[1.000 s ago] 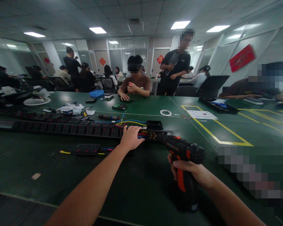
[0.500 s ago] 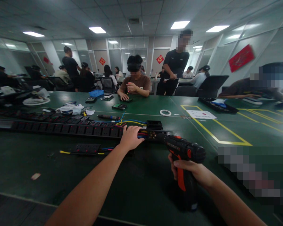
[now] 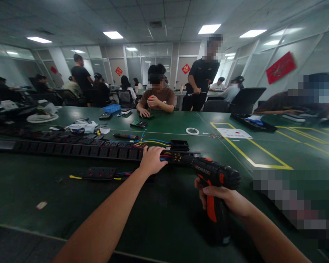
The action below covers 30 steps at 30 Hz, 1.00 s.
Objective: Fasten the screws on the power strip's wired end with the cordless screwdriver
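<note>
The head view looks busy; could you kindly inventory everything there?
Drill: 1, black and orange, in right grip
Near socket strip: 1, black, left to centre
Further sockets: uncounted, black, behind it
Loose socket block: 1, black, before strip
Wires: several, blue, yellow, red, near strip
Slim tool: 1, dark, behind strip
Ring: 1, white, beyond drill
Basket: 1, blue, far edge
Tray: 1, black, far right
Paper: 1, white, right
Tape lines: several, yellow, right
Small items: uncounted, mixed, left
Table: 1, green, foreground
People: several, mixed clothing, around room
Wall hangings: 4, red, background
Lights: several, white, overhead
Right grip: 1, bare, around drill handle
Left grip: 1, bare, on strip
</note>
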{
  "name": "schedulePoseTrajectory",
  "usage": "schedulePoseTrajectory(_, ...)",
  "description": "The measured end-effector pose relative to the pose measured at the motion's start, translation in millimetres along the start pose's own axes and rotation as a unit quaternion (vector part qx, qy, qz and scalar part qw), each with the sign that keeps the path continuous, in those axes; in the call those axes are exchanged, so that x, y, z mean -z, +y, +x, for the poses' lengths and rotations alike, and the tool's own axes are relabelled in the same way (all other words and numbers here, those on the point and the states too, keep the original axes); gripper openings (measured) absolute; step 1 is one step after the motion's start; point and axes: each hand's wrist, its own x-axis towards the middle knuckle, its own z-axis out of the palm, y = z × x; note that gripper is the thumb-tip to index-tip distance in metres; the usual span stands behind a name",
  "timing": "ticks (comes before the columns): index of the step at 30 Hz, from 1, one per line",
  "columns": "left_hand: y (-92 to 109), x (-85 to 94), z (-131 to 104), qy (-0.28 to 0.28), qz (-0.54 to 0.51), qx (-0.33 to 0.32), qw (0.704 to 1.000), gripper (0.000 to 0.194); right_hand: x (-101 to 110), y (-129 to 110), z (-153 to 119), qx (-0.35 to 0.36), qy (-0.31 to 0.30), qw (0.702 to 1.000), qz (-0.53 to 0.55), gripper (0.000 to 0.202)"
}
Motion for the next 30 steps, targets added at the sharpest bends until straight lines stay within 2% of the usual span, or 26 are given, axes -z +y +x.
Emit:
schedulePoseTrajectory(11,1.0,1.1,-0.2,0.001,-0.003,0.002,1.0,0.056,2.9,1.3,0.2,-0.004,0.01,1.0,0.0,0.043)
schedulePoseTrajectory(19,0.6,1.5,0.0,0.0,-0.01,0.001,1.0,0.056,-2.8,-3.6,-0.7,-0.01,0.025,1.0,0.007,0.044)
schedulePoseTrajectory(30,0.0,-0.5,0.1,0.004,-0.004,-0.004,1.0,0.054,-4.8,-7.4,-0.4,-0.007,0.016,1.0,-0.005,0.048)
